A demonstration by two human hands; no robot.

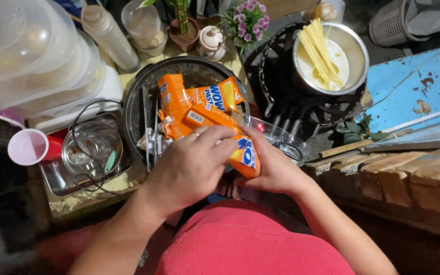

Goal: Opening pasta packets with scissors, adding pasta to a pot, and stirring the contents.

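Note:
My left hand (192,165) and my right hand (273,165) both grip one orange pasta packet (244,155) low in the middle of the view. Two more orange packets (199,99) lie just beyond it in a dark round pan (136,99). To the upper right, a steel pot (355,48) sits on a black burner (281,89). Pale liquid fills the pot and a bundle of dry spaghetti (319,51) leans in it. A clear glass bowl (281,140) shows behind my right hand.
Stacked clear plastic containers (26,56) fill the top left. A pink cup (29,147) and a glass jar on a steel tray (90,150) stand at left. Bottles, a small pot of purple flowers (248,20), a blue board (413,86) and bricks (408,175) lie around.

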